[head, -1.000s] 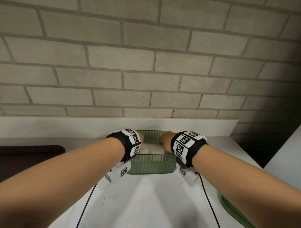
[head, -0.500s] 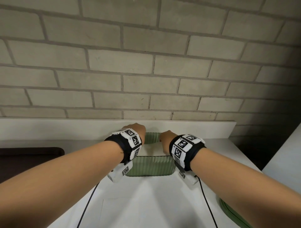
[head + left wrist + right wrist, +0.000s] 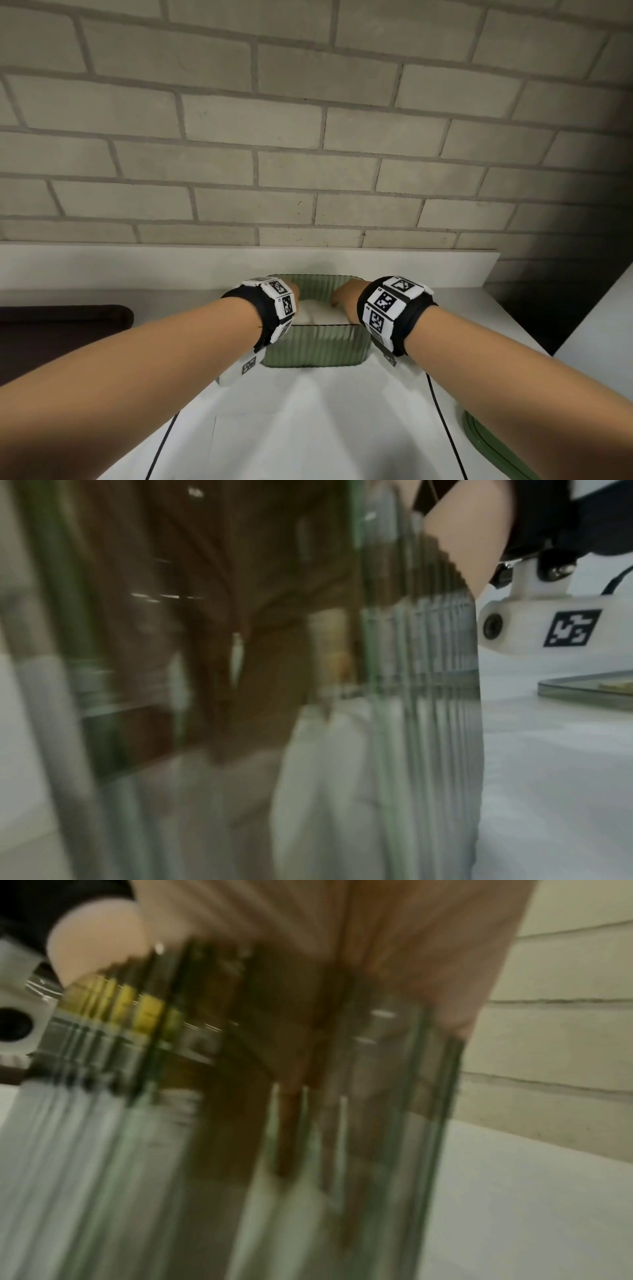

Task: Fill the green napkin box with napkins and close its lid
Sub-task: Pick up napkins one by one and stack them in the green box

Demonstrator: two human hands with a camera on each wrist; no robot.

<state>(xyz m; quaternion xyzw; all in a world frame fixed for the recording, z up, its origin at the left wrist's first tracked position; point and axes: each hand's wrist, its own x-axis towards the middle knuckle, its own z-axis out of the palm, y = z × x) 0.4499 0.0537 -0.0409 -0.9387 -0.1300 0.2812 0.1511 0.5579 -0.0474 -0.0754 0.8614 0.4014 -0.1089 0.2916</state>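
Note:
The green ribbed napkin box (image 3: 315, 349) stands open on the white counter, close to the back ledge. White napkins (image 3: 320, 313) lie inside it, up near the rim. My left hand (image 3: 293, 294) reaches into the box's left end and my right hand (image 3: 344, 296) into its right end. The wrist views are blurred. Through the ribbed wall (image 3: 438, 669) the left fingers (image 3: 222, 669) point straight down onto the napkins (image 3: 325, 777). The right fingers (image 3: 291, 1096) also run straight down behind the wall (image 3: 103, 1150). The green lid (image 3: 489, 445) lies flat at the lower right.
A brick wall and a raised white ledge (image 3: 239, 263) close off the back. A dark surface (image 3: 61, 325) adjoins the counter on the left. The counter's right edge drops into shadow beside another white surface (image 3: 603, 332). Black cables trail from both wrists.
Both hands rose a little out of the box half a second ago and have now sunk back down into it onto the napkins.

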